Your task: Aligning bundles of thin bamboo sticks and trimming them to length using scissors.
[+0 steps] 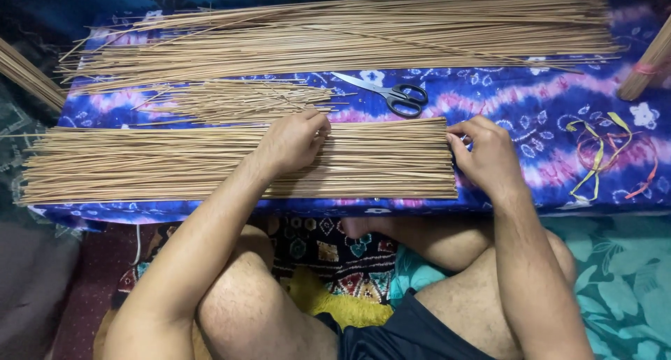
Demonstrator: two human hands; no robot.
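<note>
Tan thin sticks [210, 164] lie flat under left hand [293, 142], right hand [486, 154].

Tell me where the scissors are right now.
In the head view, the scissors lie on the blue patterned cloth, past the near stack of sticks, between the left hand and right hand.

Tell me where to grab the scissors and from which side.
Take the scissors by the black loop handles at their right end, coming down from above and from the right. They lie flat on the blue patterned cloth, closed blades pointing left toward the short sticks, so the handle end is the safe, free one.
</note>
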